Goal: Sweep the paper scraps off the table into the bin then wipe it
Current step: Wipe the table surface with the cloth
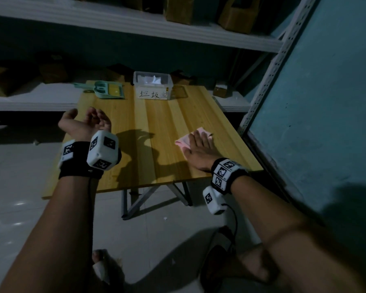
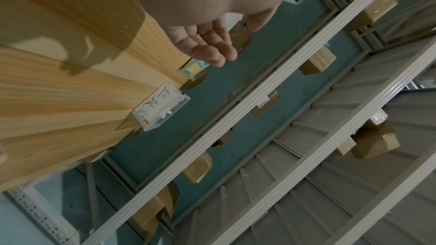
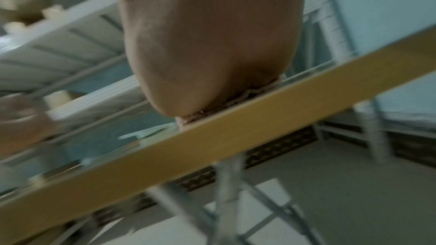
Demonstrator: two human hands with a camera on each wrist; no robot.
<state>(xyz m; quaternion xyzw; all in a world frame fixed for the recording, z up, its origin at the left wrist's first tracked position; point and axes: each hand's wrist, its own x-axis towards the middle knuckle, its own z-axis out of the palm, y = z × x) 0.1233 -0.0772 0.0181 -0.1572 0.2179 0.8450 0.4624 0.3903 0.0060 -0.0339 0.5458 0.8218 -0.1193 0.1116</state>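
Note:
My right hand [image 1: 199, 142] lies flat, fingers straight, pressing a pink cloth [image 1: 183, 141] onto the wooden table [image 1: 152, 127] near its front right corner. The right wrist view is blurred and shows the heel of the hand on the cloth's edge [image 3: 238, 98] by the table's front edge [image 3: 212, 137]. My left hand [image 1: 89, 121] hovers palm-up over the table's left edge, fingers [image 2: 212, 47] loosely curled and holding nothing. A clear plastic bin [image 1: 153, 84] with a handwritten label stands at the table's far edge with white paper inside. No scraps show on the tabletop.
A mint-green dustpan and brush set [image 1: 106, 89] lies at the far left of the table, beside the bin [image 2: 160, 107]. Metal shelves with cardboard boxes [image 1: 180, 9] stand behind. A teal wall [image 1: 325, 102] runs close on the right. Folding legs [image 1: 135, 204] stand on the tiled floor.

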